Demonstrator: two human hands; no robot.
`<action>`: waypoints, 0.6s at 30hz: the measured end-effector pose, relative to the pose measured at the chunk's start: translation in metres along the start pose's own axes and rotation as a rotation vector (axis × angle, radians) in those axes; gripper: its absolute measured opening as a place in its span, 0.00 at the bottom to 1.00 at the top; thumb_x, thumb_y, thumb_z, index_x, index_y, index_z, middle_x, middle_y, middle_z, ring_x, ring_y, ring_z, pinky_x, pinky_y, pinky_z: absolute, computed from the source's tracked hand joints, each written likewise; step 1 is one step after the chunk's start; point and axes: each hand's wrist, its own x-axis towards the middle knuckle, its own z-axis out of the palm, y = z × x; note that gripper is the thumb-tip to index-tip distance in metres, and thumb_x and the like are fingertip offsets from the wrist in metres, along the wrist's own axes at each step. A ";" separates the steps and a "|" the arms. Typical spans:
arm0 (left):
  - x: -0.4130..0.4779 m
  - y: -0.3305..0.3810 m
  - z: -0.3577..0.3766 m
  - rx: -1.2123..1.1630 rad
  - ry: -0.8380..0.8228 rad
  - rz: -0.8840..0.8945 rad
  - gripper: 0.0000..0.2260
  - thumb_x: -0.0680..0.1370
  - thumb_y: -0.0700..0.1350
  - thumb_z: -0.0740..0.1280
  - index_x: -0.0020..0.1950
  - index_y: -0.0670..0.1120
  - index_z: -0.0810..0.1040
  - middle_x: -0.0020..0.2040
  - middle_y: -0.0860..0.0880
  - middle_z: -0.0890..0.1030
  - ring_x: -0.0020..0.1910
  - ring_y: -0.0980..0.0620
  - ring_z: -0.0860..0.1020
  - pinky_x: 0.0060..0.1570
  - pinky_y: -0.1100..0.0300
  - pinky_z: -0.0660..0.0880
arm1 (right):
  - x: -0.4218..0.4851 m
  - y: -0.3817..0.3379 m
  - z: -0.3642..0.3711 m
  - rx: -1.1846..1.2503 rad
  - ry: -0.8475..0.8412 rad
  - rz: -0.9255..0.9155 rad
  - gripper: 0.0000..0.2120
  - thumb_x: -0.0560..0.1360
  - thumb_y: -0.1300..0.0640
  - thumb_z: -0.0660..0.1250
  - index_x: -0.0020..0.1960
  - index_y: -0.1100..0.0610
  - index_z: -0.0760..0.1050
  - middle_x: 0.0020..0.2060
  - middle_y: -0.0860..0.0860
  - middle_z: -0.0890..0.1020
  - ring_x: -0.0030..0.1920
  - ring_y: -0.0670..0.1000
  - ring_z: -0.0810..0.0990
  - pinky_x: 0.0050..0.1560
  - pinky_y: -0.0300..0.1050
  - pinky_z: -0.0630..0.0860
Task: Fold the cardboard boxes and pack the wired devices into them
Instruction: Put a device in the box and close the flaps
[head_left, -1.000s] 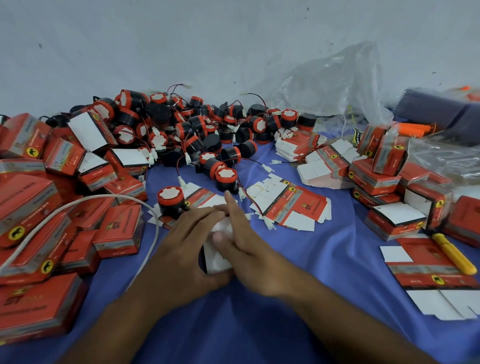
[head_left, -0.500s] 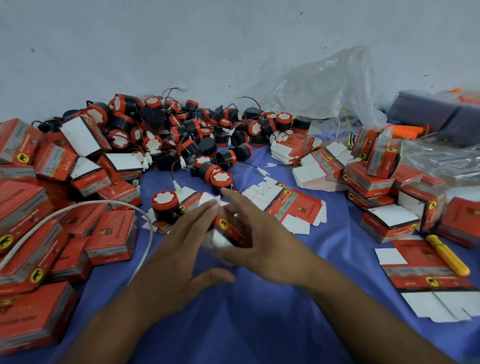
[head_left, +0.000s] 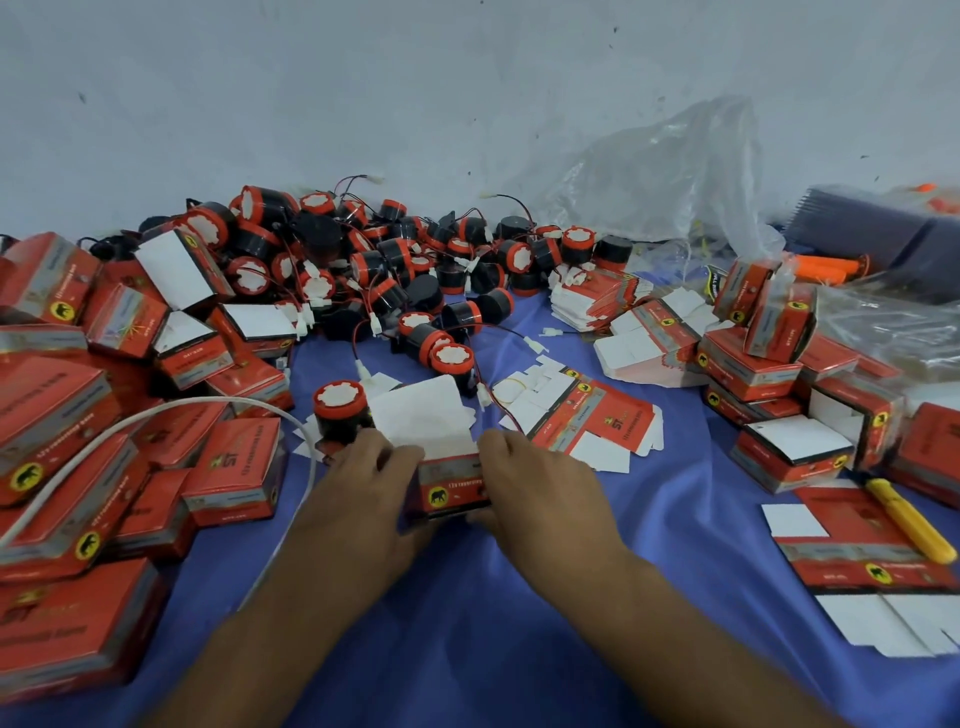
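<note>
The box (head_left: 451, 491) sits between my two grips, low on the tabletop (head_left: 467, 639). Its red front with the yellow badge faces me, and its white lid flap (head_left: 418, 415) stands open, leaning away. My left grip (head_left: 358, 493) is curled round the box's left end and my right grip (head_left: 537, 493) round its right end, fingers over the top edge. Both are closed on cardboard rather than spread wide. I judge I hold it this way to square the walls and leave the mouth clear for loading. Whether anything is inside I cannot tell, since the flap and my fingers hide the opening.

Just beyond my left grip stands one wired device (head_left: 340, 410), red cap up, close enough to take without a long reach. Farther beyond lies the heap of devices (head_left: 395, 270), their wires tangled together. Beyond my right grip lie flat blanks (head_left: 587, 421), probably laid there for the next fold. Out to the left of my left grip sit closed boxes (head_left: 234, 467), with a white cable (head_left: 218, 408) arching over them. Well off to the right are more boxes (head_left: 753, 364) and a yellow tool (head_left: 906, 522).
</note>
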 end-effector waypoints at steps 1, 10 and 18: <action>-0.001 -0.001 0.001 -0.056 -0.007 0.001 0.27 0.58 0.46 0.85 0.52 0.39 0.82 0.44 0.42 0.78 0.38 0.43 0.80 0.34 0.60 0.73 | 0.003 -0.001 -0.001 -0.026 -0.027 0.029 0.20 0.78 0.49 0.70 0.64 0.55 0.66 0.59 0.53 0.78 0.55 0.58 0.81 0.43 0.47 0.68; -0.002 -0.012 -0.009 -0.862 -0.383 -0.380 0.10 0.73 0.56 0.73 0.47 0.59 0.73 0.38 0.50 0.82 0.35 0.57 0.78 0.37 0.59 0.75 | 0.033 0.014 -0.062 0.074 -0.115 0.024 0.36 0.73 0.24 0.48 0.33 0.58 0.69 0.28 0.53 0.72 0.32 0.53 0.73 0.29 0.46 0.59; -0.012 -0.002 0.010 -0.602 -0.244 -0.276 0.19 0.73 0.65 0.68 0.57 0.62 0.66 0.56 0.57 0.71 0.53 0.63 0.71 0.49 0.73 0.68 | 0.148 -0.043 -0.036 0.335 -0.139 -0.216 0.18 0.80 0.46 0.68 0.64 0.55 0.75 0.56 0.55 0.81 0.53 0.54 0.80 0.54 0.51 0.78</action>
